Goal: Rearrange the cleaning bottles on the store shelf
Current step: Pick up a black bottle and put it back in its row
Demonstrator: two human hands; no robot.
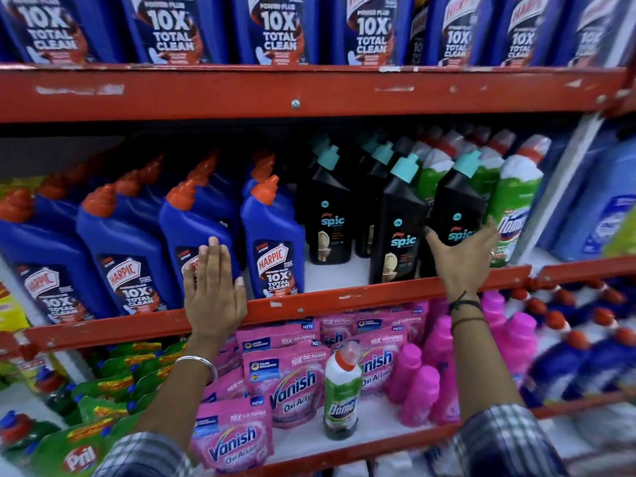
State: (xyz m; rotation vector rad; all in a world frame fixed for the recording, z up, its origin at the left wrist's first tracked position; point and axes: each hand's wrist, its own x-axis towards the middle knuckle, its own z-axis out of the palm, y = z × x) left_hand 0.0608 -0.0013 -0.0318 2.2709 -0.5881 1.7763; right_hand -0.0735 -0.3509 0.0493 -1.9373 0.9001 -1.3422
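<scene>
On the middle shelf stand blue Harpic bottles (272, 242) with orange caps at the left, black Spic bottles (397, 232) with teal caps in the centre, and green Domex bottles (516, 201) to the right. My right hand (463, 256) grips the lower body of the rightmost black Spic bottle (456, 201), which tilts to the right at the shelf's front edge. My left hand (213, 290) lies flat with fingers straight against the front of a blue Harpic bottle (192, 228), holding nothing.
A red shelf rail (309, 302) runs under both hands. Below it are pink Vanish pouches (292, 383), pink bottles (420, 390) and one lone green Domex bottle (342, 390). Large blue Harpic bottles (275, 29) fill the top shelf. Green Pril packs (79, 456) sit lower left.
</scene>
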